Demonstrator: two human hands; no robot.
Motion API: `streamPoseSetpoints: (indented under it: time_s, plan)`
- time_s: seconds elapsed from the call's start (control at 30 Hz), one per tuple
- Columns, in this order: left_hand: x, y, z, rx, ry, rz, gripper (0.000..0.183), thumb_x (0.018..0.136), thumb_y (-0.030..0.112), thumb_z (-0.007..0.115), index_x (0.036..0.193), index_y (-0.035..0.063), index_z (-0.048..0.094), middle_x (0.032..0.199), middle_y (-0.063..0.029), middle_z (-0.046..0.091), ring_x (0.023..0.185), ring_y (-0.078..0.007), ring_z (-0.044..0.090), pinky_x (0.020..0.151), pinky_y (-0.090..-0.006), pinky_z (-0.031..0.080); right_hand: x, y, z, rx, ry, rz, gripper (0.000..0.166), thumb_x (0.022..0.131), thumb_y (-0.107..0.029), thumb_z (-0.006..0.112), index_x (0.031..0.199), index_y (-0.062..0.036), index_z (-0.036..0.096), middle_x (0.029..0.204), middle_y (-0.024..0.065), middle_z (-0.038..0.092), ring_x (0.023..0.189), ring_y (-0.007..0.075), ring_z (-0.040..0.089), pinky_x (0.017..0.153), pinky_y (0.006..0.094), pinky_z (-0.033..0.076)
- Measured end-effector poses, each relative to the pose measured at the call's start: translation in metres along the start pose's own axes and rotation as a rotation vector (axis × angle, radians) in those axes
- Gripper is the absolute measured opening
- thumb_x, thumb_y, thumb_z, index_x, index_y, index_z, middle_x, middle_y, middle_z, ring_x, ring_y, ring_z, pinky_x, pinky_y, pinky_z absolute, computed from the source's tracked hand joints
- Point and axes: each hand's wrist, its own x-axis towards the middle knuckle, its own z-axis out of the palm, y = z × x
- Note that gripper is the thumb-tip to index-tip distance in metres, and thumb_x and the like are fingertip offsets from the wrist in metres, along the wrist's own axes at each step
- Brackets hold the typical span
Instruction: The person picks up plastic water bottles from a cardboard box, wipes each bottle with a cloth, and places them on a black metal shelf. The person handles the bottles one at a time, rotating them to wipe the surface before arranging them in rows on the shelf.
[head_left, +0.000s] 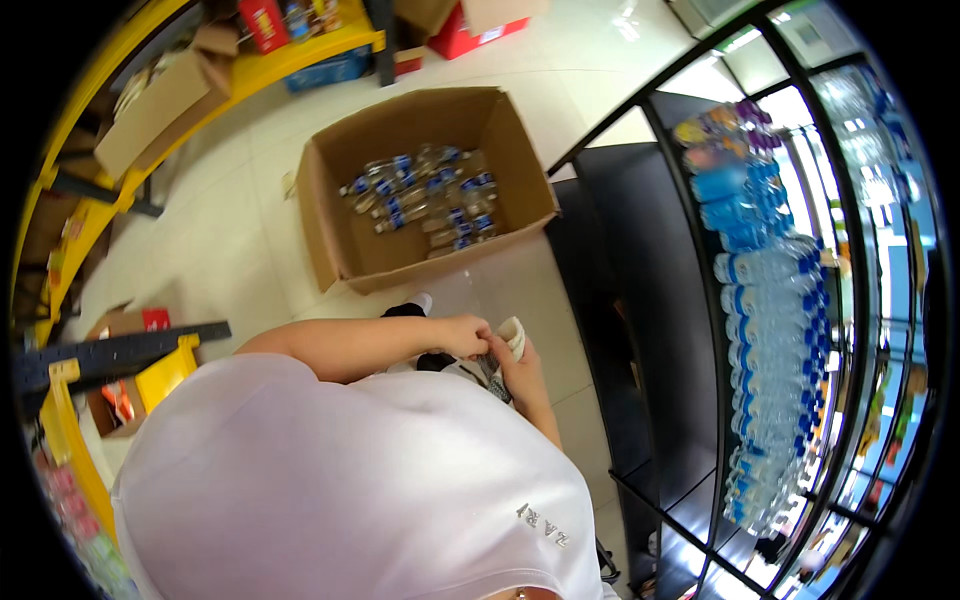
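Observation:
In front of my body, my right hand holds a bunched knitted cloth item, cream at the top and grey-patterned lower down. It looks like a work glove, though my fingers cover much of it. My left hand has its fingers curled and pinched at the near side of this item, against my right thumb. Beyond both hands, a large open cardboard box stands on the floor. Clear plastic bottles with blue labels lie loosely across its bottom.
To the right, a black-framed shelf carries rows of water bottles. Yellow racking curves along the left, holding an open carton. A rack beam juts out near my left side. A red carton sits at the back.

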Motion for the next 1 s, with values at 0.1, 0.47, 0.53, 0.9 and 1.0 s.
streamPoseSetpoints:
  time_s: [0.1, 0.47, 0.53, 0.9, 1.0]
  plan:
    - [-0.019, -0.010, -0.010, 0.049, 0.077, -0.002, 0.021, 0.077, 0.014, 0.054, 0.094, 0.0012, 0.057, 0.077, -0.0070, 0.059, 0.067, -0.0142, 0.056, 0.061, -0.0269, 0.047, 0.006, -0.008, 0.018, -0.049, -0.112, 0.026, 0.038, 0.080, -0.023, 0.061, 0.109, -0.0003, 0.051, 0.097, 0.0072, 0.058, 0.089, 0.0133, 0.053, 0.077, 0.0272, 0.043]
    - [-0.061, -0.075, -0.095, -0.202, 0.305, -0.034, 0.022, 0.079, 0.015, 0.052, 0.097, 0.0010, 0.056, 0.080, -0.0069, 0.060, 0.069, -0.0142, 0.056, 0.063, -0.0270, 0.047, 0.080, -0.034, 0.125, -0.092, -0.469, 0.139, 0.035, 0.081, -0.020, 0.059, 0.109, 0.0001, 0.052, 0.097, 0.0061, 0.058, 0.088, 0.0121, 0.052, 0.077, 0.0260, 0.042]
    - [-0.070, -0.088, -0.118, -0.299, 0.327, -0.057, 0.022, 0.080, 0.013, 0.051, 0.099, 0.0015, 0.055, 0.084, -0.0065, 0.059, 0.072, -0.0134, 0.056, 0.064, -0.0262, 0.047, 0.096, -0.038, 0.153, -0.121, -0.486, 0.154, 0.035, 0.081, -0.020, 0.059, 0.109, 0.0000, 0.052, 0.097, 0.0061, 0.058, 0.088, 0.0120, 0.052, 0.077, 0.0259, 0.042]
    - [-0.050, -0.133, -0.298, -0.124, 0.229, -0.177, 0.021, 0.079, 0.013, 0.052, 0.095, 0.0017, 0.057, 0.076, -0.0062, 0.060, 0.065, -0.0144, 0.057, 0.060, -0.0266, 0.047, 0.205, -0.054, 0.287, -0.092, -0.335, 0.277, 0.031, 0.082, -0.021, 0.058, 0.106, -0.0018, 0.053, 0.094, 0.0047, 0.058, 0.085, 0.0115, 0.052, 0.075, 0.0262, 0.042]
    - [-0.017, -0.149, -0.346, -0.109, 0.265, -0.188, 0.025, 0.074, 0.018, 0.053, 0.092, 0.0014, 0.061, 0.081, -0.0137, 0.063, 0.073, -0.0230, 0.061, 0.064, -0.0331, 0.047, 0.257, -0.041, 0.311, -0.098, -0.276, 0.244, 0.030, 0.082, -0.020, 0.058, 0.105, -0.0006, 0.054, 0.090, 0.0034, 0.058, 0.082, 0.0097, 0.051, 0.072, 0.0249, 0.042]
